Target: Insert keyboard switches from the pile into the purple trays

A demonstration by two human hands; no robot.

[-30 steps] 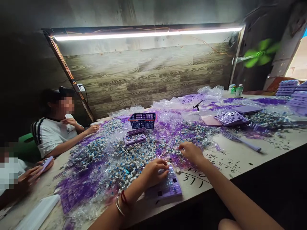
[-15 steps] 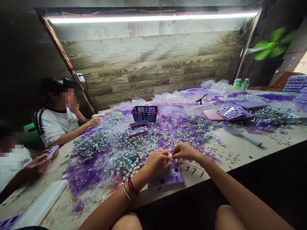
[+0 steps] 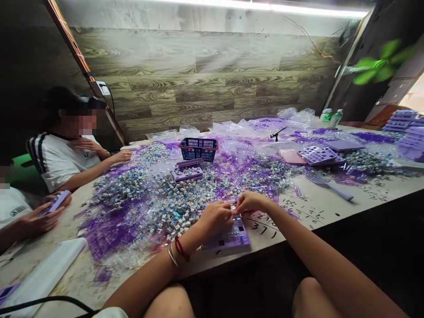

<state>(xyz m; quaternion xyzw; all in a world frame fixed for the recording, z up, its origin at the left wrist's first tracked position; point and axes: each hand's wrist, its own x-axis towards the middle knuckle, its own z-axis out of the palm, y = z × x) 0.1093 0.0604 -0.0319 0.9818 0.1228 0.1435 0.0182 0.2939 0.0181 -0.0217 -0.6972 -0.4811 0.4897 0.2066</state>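
Observation:
A purple panel with square openings lies at the table's front edge, under both hands. My left hand rests over its far left part with the fingers curled together. Close against it, my right hand pinches with thumb and fingertips near the panel's far end. Clear plastic shows on the panel by the fingertips. Whatever is between the fingers of either hand is too small or hidden to name. A heap of small white and blue pieces spreads just left of and beyond my left hand.
A dark blue basket stands beyond a purple case on the heap. A purple hairbrush lies at right, near stacked purple panels. Two people sit at left; one person's hands hold a purple part. A white slab lies front left.
The whole view has shifted, with the table's things sitting slightly higher and further left. Both hands stay together over the purple panel, with only slight finger movement.

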